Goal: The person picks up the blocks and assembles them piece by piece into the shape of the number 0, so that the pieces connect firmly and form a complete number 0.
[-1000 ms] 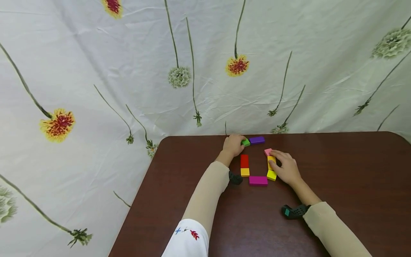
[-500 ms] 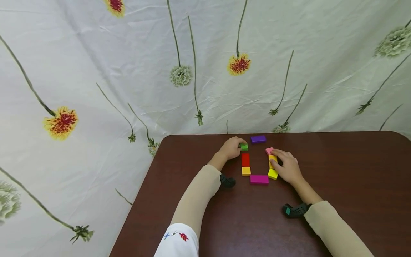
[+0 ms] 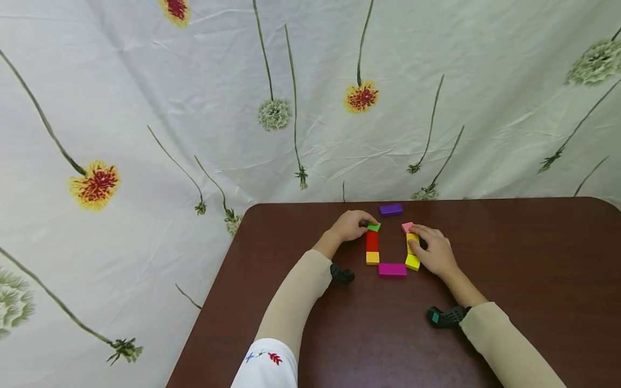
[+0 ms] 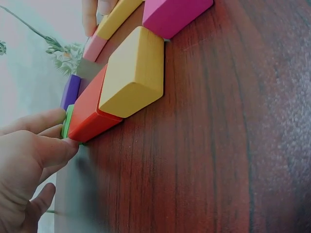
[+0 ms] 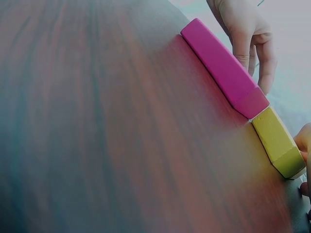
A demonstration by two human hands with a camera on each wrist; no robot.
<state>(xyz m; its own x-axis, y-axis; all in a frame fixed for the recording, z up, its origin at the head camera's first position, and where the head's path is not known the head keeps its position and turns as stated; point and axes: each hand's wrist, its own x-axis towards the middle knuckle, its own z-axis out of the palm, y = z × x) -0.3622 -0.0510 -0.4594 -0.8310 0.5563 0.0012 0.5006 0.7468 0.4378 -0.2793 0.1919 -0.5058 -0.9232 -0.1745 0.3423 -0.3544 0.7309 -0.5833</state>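
Note:
In the head view my left hand [image 3: 350,225] pinches a small green block [image 3: 373,227] at the far end of a red block [image 3: 372,241]. The left wrist view has thumb and fingers about the green block [image 4: 68,121], which sits against the red one. A light-orange block [image 3: 372,258] lies at the red block's near end. On the right side, my right hand [image 3: 434,251] holds a yellow-orange block [image 3: 412,243] between thumb and fingers, a fingertip at the pink block [image 3: 407,227]. A yellow block [image 3: 413,262] lies just nearer; a magenta block [image 3: 392,270] lies between the two rows.
Beyond the rows a purple block [image 3: 391,209] lies apart, near the far edge of the dark brown table [image 3: 524,269]. A flower-printed cloth [image 3: 320,140] hangs behind the table. Dark straps are on both wrists.
My left hand has drawn the green block away from the purple block and brought it toward me, to the red block's far end. My right hand has stayed at its blocks.

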